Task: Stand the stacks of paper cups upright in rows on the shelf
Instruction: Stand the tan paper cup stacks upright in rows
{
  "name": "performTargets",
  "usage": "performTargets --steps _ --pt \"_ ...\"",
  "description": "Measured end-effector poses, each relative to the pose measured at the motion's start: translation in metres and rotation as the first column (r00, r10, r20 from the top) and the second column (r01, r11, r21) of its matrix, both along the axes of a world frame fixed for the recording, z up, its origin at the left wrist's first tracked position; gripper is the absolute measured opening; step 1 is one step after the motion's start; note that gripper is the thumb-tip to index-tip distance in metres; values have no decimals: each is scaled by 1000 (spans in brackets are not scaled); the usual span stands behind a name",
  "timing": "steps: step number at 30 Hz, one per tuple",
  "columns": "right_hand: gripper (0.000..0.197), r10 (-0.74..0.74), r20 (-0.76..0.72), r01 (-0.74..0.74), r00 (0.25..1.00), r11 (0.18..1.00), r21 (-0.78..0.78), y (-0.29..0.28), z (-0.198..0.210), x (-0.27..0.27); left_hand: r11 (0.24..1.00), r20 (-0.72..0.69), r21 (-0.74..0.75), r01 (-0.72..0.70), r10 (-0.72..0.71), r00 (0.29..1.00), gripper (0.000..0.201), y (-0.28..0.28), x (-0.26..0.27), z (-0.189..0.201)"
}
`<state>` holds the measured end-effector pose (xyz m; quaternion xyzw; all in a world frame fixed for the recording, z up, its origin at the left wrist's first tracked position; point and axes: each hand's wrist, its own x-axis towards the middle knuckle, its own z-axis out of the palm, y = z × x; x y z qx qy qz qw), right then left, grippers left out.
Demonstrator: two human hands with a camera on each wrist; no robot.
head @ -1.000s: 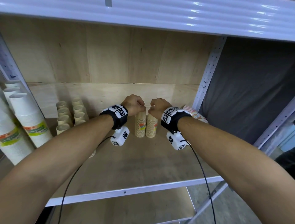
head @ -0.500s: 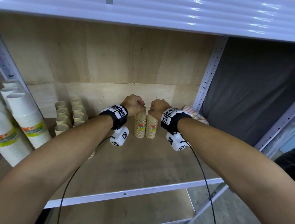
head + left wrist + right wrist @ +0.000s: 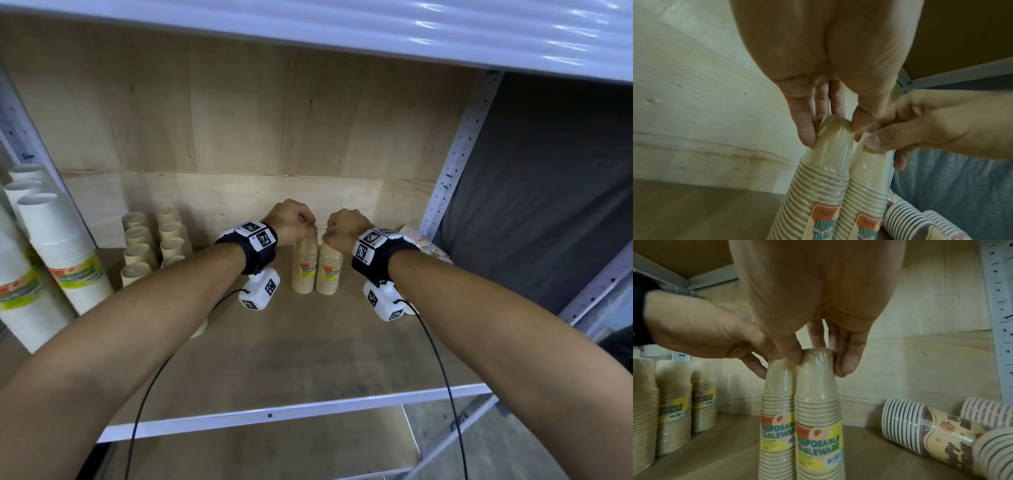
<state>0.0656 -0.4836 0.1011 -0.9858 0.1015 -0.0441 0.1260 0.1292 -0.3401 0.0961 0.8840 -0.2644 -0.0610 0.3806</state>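
Two tan stacks of paper cups, wrapped in clear film with "Disposable Tableware" labels, stand upright and touching each other at mid shelf. My left hand [image 3: 308, 229] pinches the top of the left stack [image 3: 304, 265] from above, thumb and fingers curled round the top cup [image 3: 833, 128]. In the same way my right hand [image 3: 330, 233] grips the top of the right stack [image 3: 329, 270], as the right wrist view shows [image 3: 818, 363]. Both stacks have their bases on the shelf board [image 3: 308, 359].
Rows of tan cup stacks [image 3: 150, 246] stand upright at the back left. Tall white cup stacks [image 3: 58, 253] lean at the far left. Patterned cup stacks [image 3: 931, 426] lie on their sides at the right by the metal post [image 3: 455, 164].
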Motion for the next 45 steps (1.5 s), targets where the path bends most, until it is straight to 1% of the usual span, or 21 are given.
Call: performTargets --steps 1,3,4,6,8,14,16,19,23,25,27,31,33,35,38,40,41,43,45 --pt "15 -2 -5 2 1000 1000 -1 0 0 0 1000 -1 1 -1 1 1000 27 0 0 0" --pt "16 -4 -10 4 1000 1000 -7 -1 0 1 1000 -3 0 -2 2 1000 27 1 0 1" --pt "19 0 -5 0 1000 1000 -6 -1 0 0 1000 -3 -2 -3 3 1000 27 1 1 0" --pt "32 8 5 -8 1000 1000 8 -1 1 -3 1000 -7 -3 -2 2 1000 27 1 1 0" --pt "38 34 9 -35 999 999 21 -2 0 -5 1000 -5 0 8 -8 1000 28 2 1 0" --pt "34 74 -14 -75 997 997 -27 -3 4 -6 998 44 14 59 -59 997 28 4 0 0" --pt "35 73 -31 -74 997 996 -41 -2 5 -7 996 74 51 74 -77 994 31 3 -3 2" --pt "35 78 -47 -81 996 995 -59 -3 4 -4 984 102 151 90 -106 989 33 -1 -10 6" --pt "29 81 -64 -90 995 983 -159 3 4 2 967 137 253 38 -75 988 30 -3 -21 15" --pt "24 84 -89 -97 993 984 -149 7 10 2 951 135 309 29 -73 988 29 1 -28 22" --pt "15 114 -145 -133 983 983 -126 14 18 2 927 112 375 24 -71 991 30 9 -35 31" --pt "24 176 -231 -204 957 973 -107 35 29 4 885 -35 462 54 -43 998 32 36 -45 49" --pt "24 223 -265 -259 938 960 -108 48 35 2 860 -92 505 74 -32 995 31 51 -52 58" --pt "20 252 -303 -296 919 949 -110 63 40 0 826 -117 558 80 -17 993 30 66 -61 66" --pt "21 311 -414 -386 855 916 -110 90 45 -3 791 -130 609 60 25 991 29 89 -72 77" --pt "16 354 -455 -420 817 906 -49 108 46 -1 785 -157 617 49 61 986 29 105 -78 81" --pt "16 373 -453 -421 810 907 -5 115 47 -1 784 -171 619 43 81 982 28 114 -80 82" --pt "25 415 -426 -429 804 901 68 130 45 -1 794 -204 607 25 125 971 28 131 -83 82" --pt "29 469 -419 -455 778 880 140 145 44 -3 805 -229 594 6 162 960 29 149 -86 81"
